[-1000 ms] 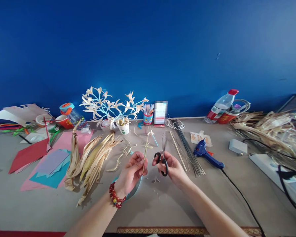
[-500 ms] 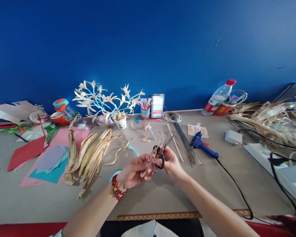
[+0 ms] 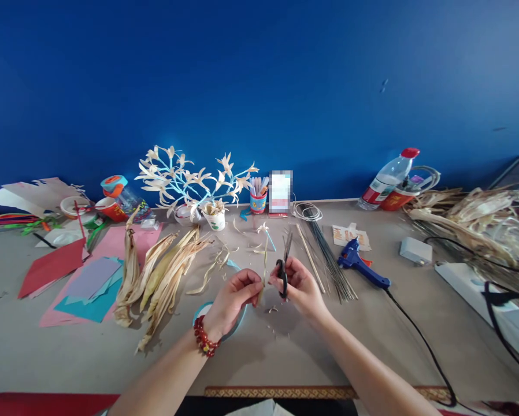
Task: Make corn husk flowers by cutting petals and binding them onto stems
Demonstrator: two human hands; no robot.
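Note:
Between the thumb and fingers of my left hand (image 3: 236,297) is a narrow strip of dried corn husk (image 3: 265,263), held upright. My right hand (image 3: 301,289) grips black-handled scissors (image 3: 282,277), their blades pointing up and away, just right of the strip. The right fingertips are close to the strip; whether they touch it I cannot tell. Small husk scraps (image 3: 272,310) lie on the table below my hands. A roll of light blue tape (image 3: 197,315) sits partly hidden beneath my left wrist. Beyond the hands lies a small husk flower on a blue stem (image 3: 267,234).
Dried husks (image 3: 155,283) and coloured paper (image 3: 86,283) lie on the left. Husk flowers (image 3: 181,179) in cups stand at the back. Wires (image 3: 329,254), a blue glue gun (image 3: 361,263) with its cord and a power strip (image 3: 471,289) are on the right.
My hands have drawn slightly apart, and the scissors have turned more upright beside the strip. A curled husk scrap now shows on the table below. The view has shifted slightly.

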